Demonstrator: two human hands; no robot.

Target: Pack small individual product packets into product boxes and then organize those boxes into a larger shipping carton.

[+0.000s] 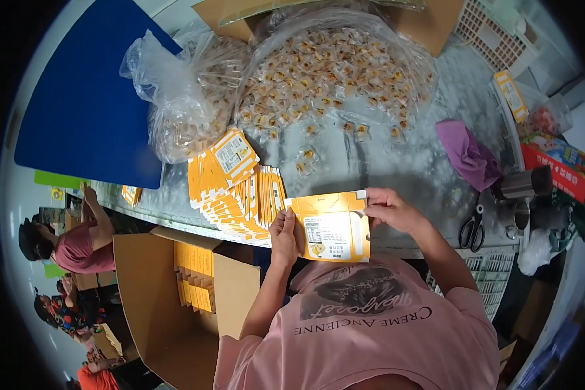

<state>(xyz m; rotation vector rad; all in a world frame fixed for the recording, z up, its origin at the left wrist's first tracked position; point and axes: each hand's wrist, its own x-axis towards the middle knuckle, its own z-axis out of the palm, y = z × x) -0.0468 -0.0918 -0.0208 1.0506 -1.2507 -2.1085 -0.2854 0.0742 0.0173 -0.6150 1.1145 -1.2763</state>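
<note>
A flat, folded yellow-and-white carton [331, 229] is held up between my two hands, just over the table's front edge. My left hand [283, 235] grips its left side, thumb on the printed face. At the upper right corner, the fingers of my right hand [391, 209] pinch a white end flap. Beside my left hand, a fanned stack of similar flat cartons [240, 195] lies on the table. Beyond them a large clear plastic bag [338, 71] is spread open, full of small wrapped pieces. A few wrapped pieces [305, 160] lie loose nearer to me.
An open cardboard box [166, 305] with yellow cartons inside stands at the lower left. On the right are a purple cloth [468, 153], black-handled scissors [472, 231] and a dark cup [523, 184]. A blue panel [91, 91] fills the far left. Several people [81, 247] work beyond the box.
</note>
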